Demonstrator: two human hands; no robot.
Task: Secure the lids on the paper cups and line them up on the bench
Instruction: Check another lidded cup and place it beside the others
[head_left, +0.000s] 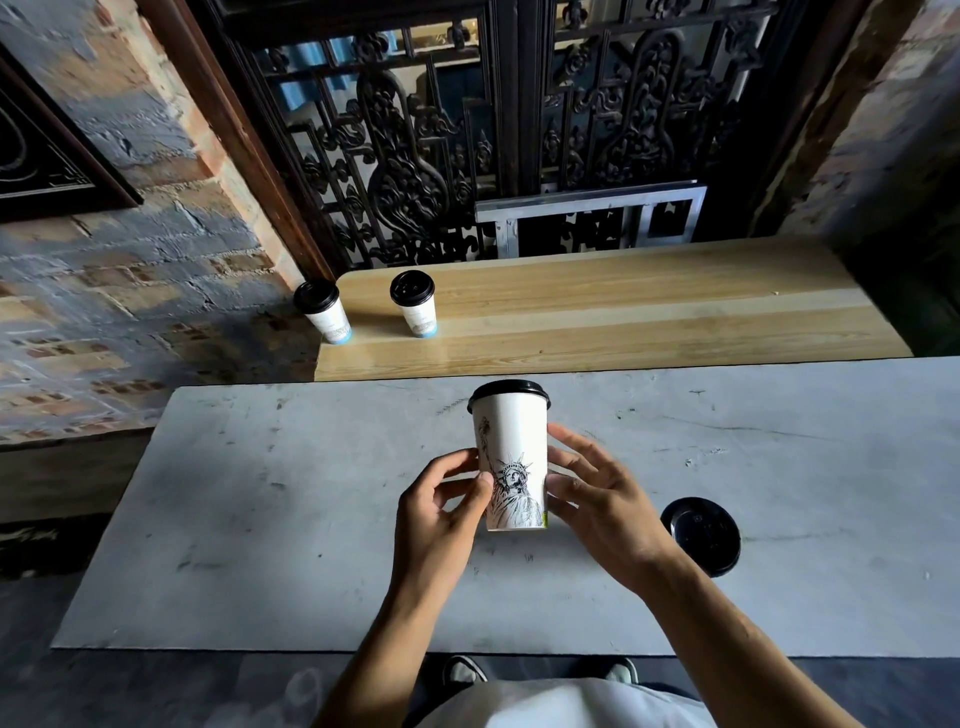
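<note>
- I hold a white paper cup (514, 457) between both hands above the grey table (291, 519), its base raised off the surface and its top tipped slightly away from me.
- My left hand (441, 514) grips the cup's lower left side — thumb on the front next to the printed statue drawing, fingers curled behind.
- My right hand (608, 499) presses the cup's right side with the thumb low near the base; the fingers are spread and reach around the far side, so the hand is fairly open yet touching the cup.
- A black lid (508, 391) sits on the cup's rim; I cannot tell whether it is fully snapped down all the way round.
- To my right, a second black lid (701, 535) lies flat on the table, just beside my right wrist and apart from the cup.
- Beyond the table runs a pale wooden bench (649, 312).
- Two more lidded cups stand upright at its left end: one cup (323, 312) at the very corner by the brick wall (130, 291), the other cup (414, 304) near it to the right — they do not touch.
- Behind the bench there is a dark carved screen (415, 156).
</note>
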